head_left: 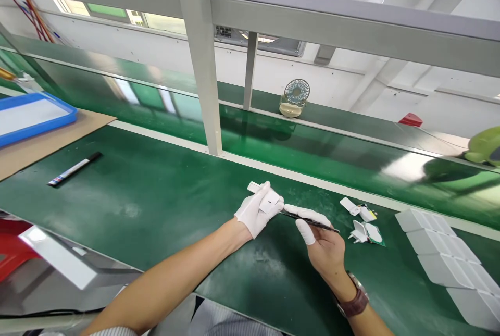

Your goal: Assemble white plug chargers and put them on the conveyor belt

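My left hand [254,213], in a white glove, is closed around a small white plastic charger part [269,201] just above the green bench mat [156,211]. My right hand [320,239], with white finger cots and a brown wristwatch, pinches thin black tweezers [312,221] whose tip touches the white part. To the right of my right hand lie several loose white charger pieces [363,224], one with a small green circuit board.
A row of white plastic housings [445,258] lies at the right. A black marker [74,169] lies at the left, near brown cardboard and a blue tray [35,117]. A white frame post [203,65] stands mid-bench. Behind it runs a green conveyor with a small fan [295,97].
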Demonstrator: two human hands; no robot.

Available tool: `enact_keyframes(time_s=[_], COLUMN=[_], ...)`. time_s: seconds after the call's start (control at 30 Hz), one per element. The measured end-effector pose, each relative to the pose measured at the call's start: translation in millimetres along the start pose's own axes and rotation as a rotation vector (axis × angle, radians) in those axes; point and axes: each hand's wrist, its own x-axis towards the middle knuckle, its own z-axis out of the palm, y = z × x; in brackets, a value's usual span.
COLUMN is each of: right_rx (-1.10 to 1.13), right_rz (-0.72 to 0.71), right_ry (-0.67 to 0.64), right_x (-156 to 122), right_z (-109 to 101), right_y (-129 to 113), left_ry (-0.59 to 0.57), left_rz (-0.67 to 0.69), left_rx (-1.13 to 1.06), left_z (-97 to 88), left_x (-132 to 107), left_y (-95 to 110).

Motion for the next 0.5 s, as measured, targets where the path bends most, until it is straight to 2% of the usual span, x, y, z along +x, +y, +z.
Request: enact_keyframes(time_s=[0.17,0.33,0.5], right_rx=[0.046,0.108,0.178], right_rz=[0.026,0.043,-0.01], right_ry=[-0.002,-0.097,-0.152], right_x=[-2,-11,-14], right_z=[0,1,3], right_y=[3,10,11], left_ry=[-0.143,-0.068,-0.105], left_rz=[0.009,-0.045,-0.089], left_rx=[0.014,0.034,-0.053], left_z=[-2.7,-3.8,-4.2], left_x=[-2,0,1], left_y=[-2,-1,-6])
